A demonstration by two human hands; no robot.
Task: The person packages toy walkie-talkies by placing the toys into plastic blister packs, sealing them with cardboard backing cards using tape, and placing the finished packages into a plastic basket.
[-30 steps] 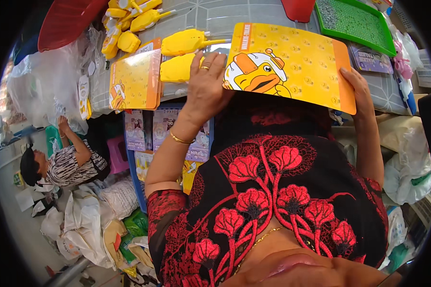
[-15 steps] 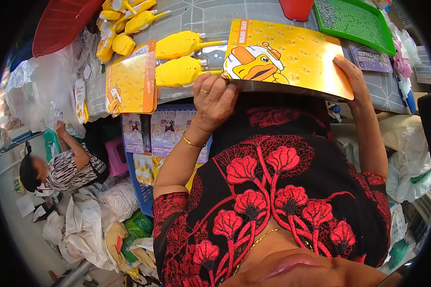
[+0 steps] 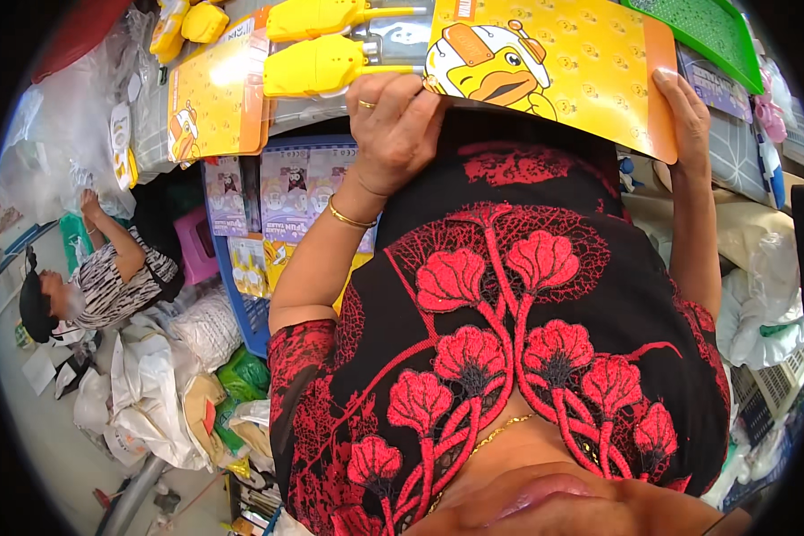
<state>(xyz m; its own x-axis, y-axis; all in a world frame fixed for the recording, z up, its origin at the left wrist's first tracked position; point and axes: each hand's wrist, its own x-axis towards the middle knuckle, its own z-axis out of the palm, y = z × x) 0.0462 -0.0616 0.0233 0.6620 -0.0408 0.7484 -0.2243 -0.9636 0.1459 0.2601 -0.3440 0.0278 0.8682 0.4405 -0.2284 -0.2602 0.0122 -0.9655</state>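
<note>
At the left of the bench, a stack of orange-edged cards (image 3: 210,98) lies flat, uncovered by either hand. Just right of it, two yellow toy handsets lie side by side, the upper handset (image 3: 313,18) and the lower handset (image 3: 308,67), their antennas pointing right, with clear plastic (image 3: 397,37) visible between them. The left hand (image 3: 393,134) has its fingers curled narrow at the lower left corner of the large printed card (image 3: 567,67), near the lower handset's antenna; whether it pinches card or plastic cannot be told. The card itself spans the space between the hands at the bench's near edge, bowed slightly. The right hand (image 3: 686,116) grips its right end, thumb on the printed face, other fingers mostly hidden. Beyond stands a green tray (image 3: 749,80), untouched. In this inspector's judgement, the step in hand is positioning the card against the handsets' right side; the next move calls for even support at both ends, without creasing. Compared with one second earlier, the left hand no longer covers the lower handset's right end, and the whole bench sits higher in view.
</note>
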